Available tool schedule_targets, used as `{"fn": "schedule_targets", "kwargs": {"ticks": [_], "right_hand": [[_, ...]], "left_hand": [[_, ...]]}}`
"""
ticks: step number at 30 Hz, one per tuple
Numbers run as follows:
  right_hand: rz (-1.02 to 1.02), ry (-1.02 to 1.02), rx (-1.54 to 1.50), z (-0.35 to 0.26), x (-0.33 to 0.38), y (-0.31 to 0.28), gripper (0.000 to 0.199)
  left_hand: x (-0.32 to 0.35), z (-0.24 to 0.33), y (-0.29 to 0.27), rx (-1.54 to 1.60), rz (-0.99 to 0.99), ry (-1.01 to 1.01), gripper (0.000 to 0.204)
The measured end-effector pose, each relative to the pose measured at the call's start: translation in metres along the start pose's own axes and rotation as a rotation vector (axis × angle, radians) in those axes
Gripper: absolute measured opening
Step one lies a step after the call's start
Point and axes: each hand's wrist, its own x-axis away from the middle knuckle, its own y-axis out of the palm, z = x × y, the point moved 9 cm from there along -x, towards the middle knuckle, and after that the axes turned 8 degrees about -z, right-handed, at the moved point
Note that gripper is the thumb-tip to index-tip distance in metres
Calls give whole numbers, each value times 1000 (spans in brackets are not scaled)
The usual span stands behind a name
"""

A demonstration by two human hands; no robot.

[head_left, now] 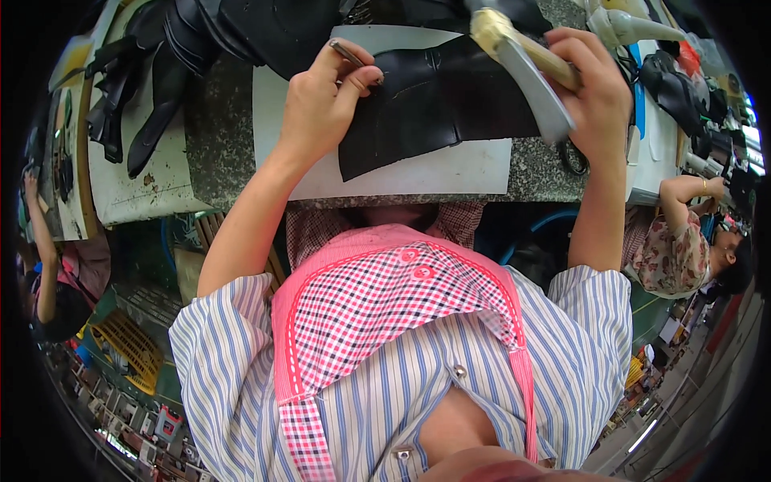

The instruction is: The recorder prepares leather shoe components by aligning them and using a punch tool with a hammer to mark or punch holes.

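Note:
My left hand (321, 104) pinches a short, dark metal rod, like a hand punch (345, 53), between thumb and fingers. It is tilted, with its lower end by the left part of a black leather piece (401, 112). That piece lies flat on a white sheet (482, 165) and has a seam across its middle. In my right hand (598, 92) is a hammer (534, 92), raised over the leather's right side. Its grey metal head is slightly blurred, and pale yellow material wraps the part near the wooden handle. My right fingers close round the handle.
Black leather pieces (273, 28) pile up at the far left of the speckled stone slab (546, 173). A white lamp-like arm (634, 28) and black parts stand at the right. Co-workers sit on both sides; a yellow crate (128, 349) is on the floor at left.

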Motion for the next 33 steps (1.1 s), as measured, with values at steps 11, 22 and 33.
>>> {"fn": "schedule_targets", "kwargs": {"ticks": [11, 22, 33], "right_hand": [[-170, 194, -46, -18, 21, 24, 20], [102, -36, -491, -36, -3, -15, 19], [212, -17, -775, -32, -15, -43, 11]], "left_hand": [[-8, -17, 1, 90, 3, -110, 8], [-15, 18, 14, -375, -85, 195, 8], [-29, 1, 12, -35, -183, -42, 3]]}}
